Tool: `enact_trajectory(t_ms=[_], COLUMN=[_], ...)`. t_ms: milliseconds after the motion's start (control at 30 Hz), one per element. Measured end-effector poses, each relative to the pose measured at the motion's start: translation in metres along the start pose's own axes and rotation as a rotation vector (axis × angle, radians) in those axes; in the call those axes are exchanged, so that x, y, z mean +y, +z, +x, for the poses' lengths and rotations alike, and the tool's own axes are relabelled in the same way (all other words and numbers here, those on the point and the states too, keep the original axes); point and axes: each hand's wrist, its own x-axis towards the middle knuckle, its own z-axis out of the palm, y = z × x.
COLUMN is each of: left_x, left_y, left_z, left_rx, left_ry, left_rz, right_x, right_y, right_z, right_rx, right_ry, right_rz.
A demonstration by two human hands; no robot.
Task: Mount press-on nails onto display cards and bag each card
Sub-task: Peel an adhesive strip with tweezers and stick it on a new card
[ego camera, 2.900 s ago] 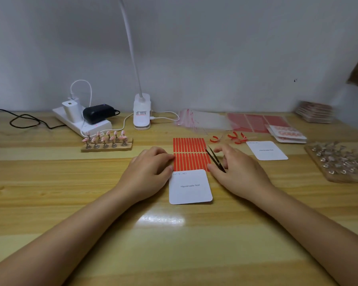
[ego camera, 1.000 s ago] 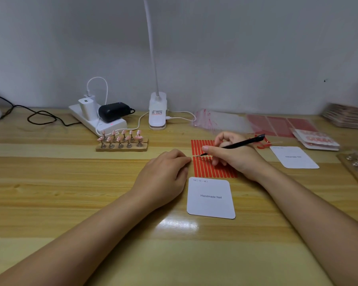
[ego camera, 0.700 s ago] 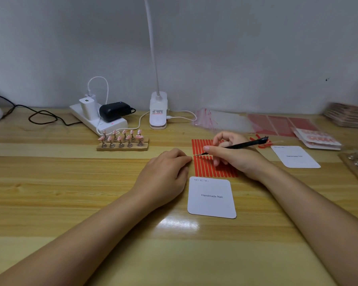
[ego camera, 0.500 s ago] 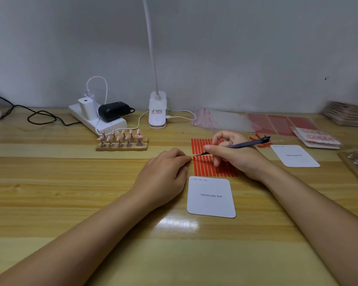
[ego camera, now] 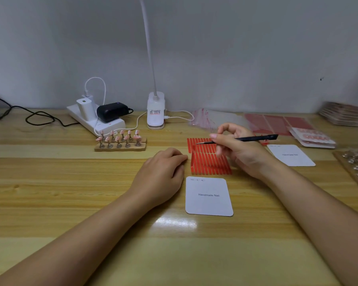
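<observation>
No nails sit on the blank display card (ego camera: 208, 196) yet; they wait on the wooden stand (ego camera: 120, 141). Right hand (ego camera: 239, 149) pinches tweezers (ego camera: 236, 139) over the red adhesive strips (ego camera: 209, 159); left hand (ego camera: 163, 172), loosely curled, steadies that sheet. Bagging remains.

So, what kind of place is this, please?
Probably a small home workbench for handmade press-on nails: a pale wooden table against a plain wall, a wooden stand of pink nails, a white card printed "Handmade Nail", and a white clip-on desk lamp.

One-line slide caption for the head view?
Right hand holds tweezers over red adhesive strips; left hand steadies the sheet.
</observation>
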Motion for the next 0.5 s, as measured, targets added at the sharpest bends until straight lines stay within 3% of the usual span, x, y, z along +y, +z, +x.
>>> enact_trajectory(t_ms=[333, 433, 500], left_x=[0.001, 0.003, 0.003], left_y=[-0.003, -0.006, -0.006], left_z=[-0.002, -0.003, -0.003], left_rx=[0.084, 0.133, 0.136], left_ry=[-0.006, 0.001, -0.020], left_rz=[-0.120, -0.141, -0.126], right_x=[-0.012, -0.009, -0.005], right_y=[-0.002, -0.004, -0.003], right_z=[0.002, 0.002, 0.002], right_rx=[0.074, 0.118, 0.135], right_ry=[0.028, 0.026, 0.006], right_rz=[0.347, 0.325, 0.181])
